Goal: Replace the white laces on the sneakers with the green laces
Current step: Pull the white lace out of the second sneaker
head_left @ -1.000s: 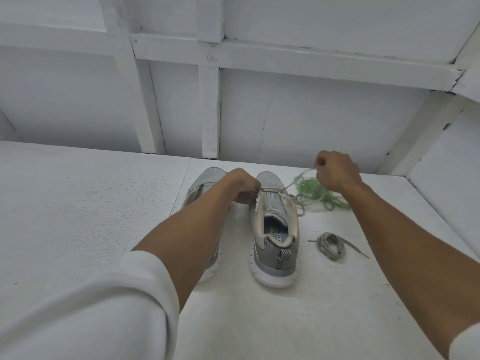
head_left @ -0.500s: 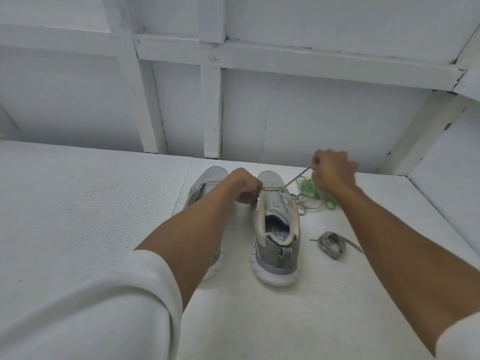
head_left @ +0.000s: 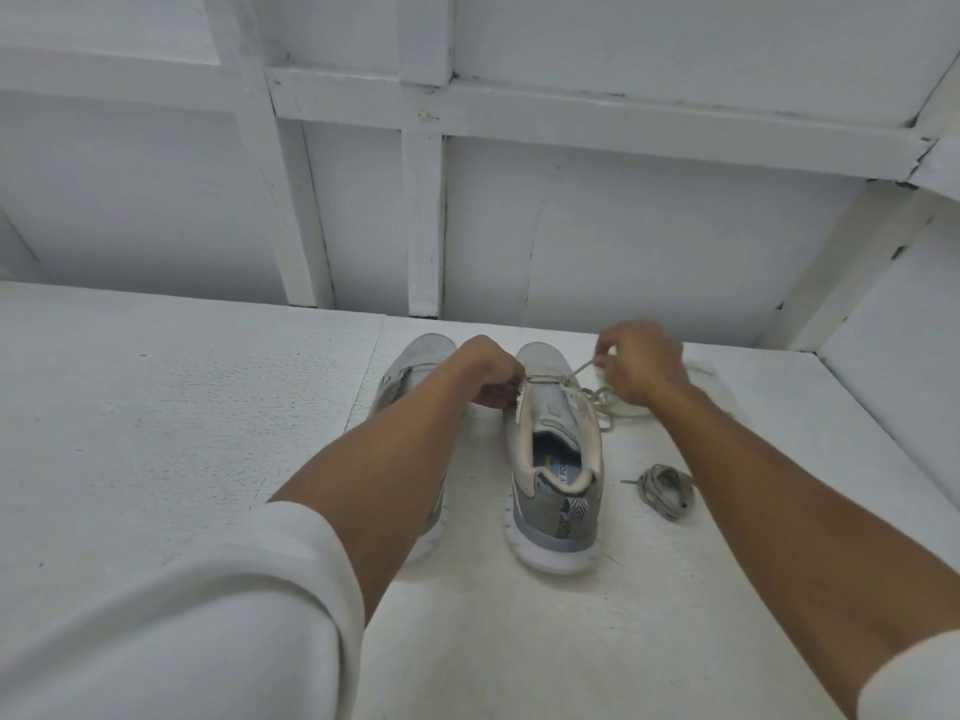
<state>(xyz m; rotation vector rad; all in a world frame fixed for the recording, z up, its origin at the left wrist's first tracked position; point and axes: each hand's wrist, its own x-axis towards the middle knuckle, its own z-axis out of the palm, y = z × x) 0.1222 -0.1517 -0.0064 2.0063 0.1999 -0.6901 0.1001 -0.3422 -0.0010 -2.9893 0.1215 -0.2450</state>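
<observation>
While one loose lace [head_left: 667, 491] lies coiled toward the right edge of the table [head_left: 156, 418], the sneaker [head_left: 558, 459] near the far edge is gripped by the left hand [head_left: 491, 376] and its white lace [head_left: 577, 368] is pinched by the right hand [head_left: 641, 362], with nothing green threaded yet.

White textured table [head_left: 156, 418] against white panelled wall [head_left: 597, 241] with wooden battens [head_left: 423, 226].

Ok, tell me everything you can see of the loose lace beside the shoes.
The loose lace is a pale grey, flat cord, seemingly woven fabric, bundled in a rough coil, one dark-tipped end poking left. It lies flat on the white table, right of the heel of the right-hand sneaker and apart from it. Nothing grips it.
</observation>
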